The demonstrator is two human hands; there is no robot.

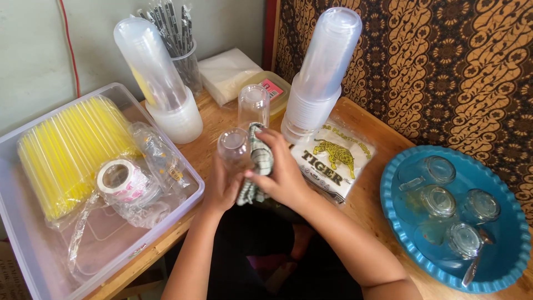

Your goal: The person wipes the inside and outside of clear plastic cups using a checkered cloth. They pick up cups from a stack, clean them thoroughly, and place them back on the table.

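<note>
Our left hand [222, 186] grips a clear drinking glass [234, 149]; our right hand [280, 172] clutches a checked cloth [256, 164] against it. We judge hard rubbing could slip it onto the wooden table [219, 119].

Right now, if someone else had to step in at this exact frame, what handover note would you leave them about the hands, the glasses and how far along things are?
Left hand: grip closed around a clear drinking glass, held upright over the wooden table.
Right hand: presses a green-and-white checked cloth against that glass.
Nearby: a second clear glass stands just behind, upside down it seems.
Done, apparently: four clear glasses lie on the round blue plastic tray at the right, with a metal spoon.
Left: the held glass is not yet on the tray, nor is the one behind.
</note>
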